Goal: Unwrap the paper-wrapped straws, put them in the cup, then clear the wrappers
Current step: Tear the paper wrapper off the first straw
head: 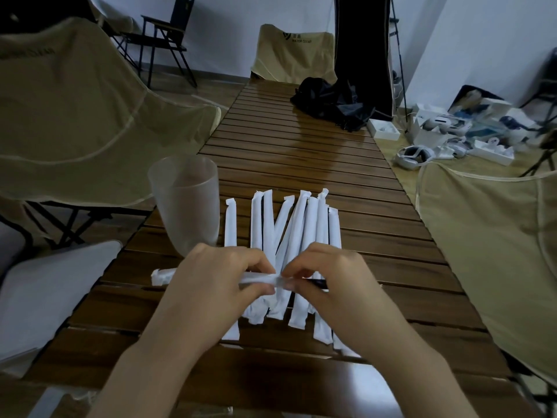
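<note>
Left hand [220, 276] and right hand [328, 276] pinch one wrapped straw [259, 279] crosswise above the straw pile [289, 236]; black tip bared rightward. Cup [185, 203] upright at 10 o'clock on surface [301, 164].

A slatted wooden table [301, 164] runs up the centre toward a white wall [235, 31], flanked by beige camp chairs [75, 95], a black folding chair [168, 34] upper left and white boxes [452, 131] on the floor at right.
</note>
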Available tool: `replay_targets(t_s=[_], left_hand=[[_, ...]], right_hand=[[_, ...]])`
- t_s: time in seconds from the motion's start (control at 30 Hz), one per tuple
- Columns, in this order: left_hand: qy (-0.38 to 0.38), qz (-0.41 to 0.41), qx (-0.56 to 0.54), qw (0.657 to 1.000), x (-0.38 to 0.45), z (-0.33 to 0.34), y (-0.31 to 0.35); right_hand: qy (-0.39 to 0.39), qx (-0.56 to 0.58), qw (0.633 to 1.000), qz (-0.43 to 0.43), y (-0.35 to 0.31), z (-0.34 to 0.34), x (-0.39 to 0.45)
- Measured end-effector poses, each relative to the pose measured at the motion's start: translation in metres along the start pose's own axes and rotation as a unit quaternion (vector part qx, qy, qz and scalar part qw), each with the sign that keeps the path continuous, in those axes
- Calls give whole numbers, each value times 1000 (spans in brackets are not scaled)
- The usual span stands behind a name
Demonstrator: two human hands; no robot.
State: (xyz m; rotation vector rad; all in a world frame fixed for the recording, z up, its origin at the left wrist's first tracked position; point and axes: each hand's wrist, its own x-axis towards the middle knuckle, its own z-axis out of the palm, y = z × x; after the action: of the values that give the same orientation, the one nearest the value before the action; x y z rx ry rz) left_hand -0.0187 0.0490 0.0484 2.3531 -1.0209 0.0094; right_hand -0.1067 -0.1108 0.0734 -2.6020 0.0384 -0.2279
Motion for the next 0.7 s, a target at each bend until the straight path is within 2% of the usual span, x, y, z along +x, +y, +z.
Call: replay_targets(t_s=[0.27, 0.37, 0.57, 0.7], left_hand=[[13, 46, -47, 998, -1, -4, 2], [29, 51, -74, 996, 0, -2, 1], [112, 63, -12, 992, 0, 1, 9], [166, 98, 42, 980, -1, 1, 17]], right_hand=[[20, 29, 998, 56, 5, 4, 2], [52, 30, 997, 56, 4, 6, 3], [113, 71, 989, 64, -1, 10, -3], [122, 126, 978, 115, -6, 8, -4]])
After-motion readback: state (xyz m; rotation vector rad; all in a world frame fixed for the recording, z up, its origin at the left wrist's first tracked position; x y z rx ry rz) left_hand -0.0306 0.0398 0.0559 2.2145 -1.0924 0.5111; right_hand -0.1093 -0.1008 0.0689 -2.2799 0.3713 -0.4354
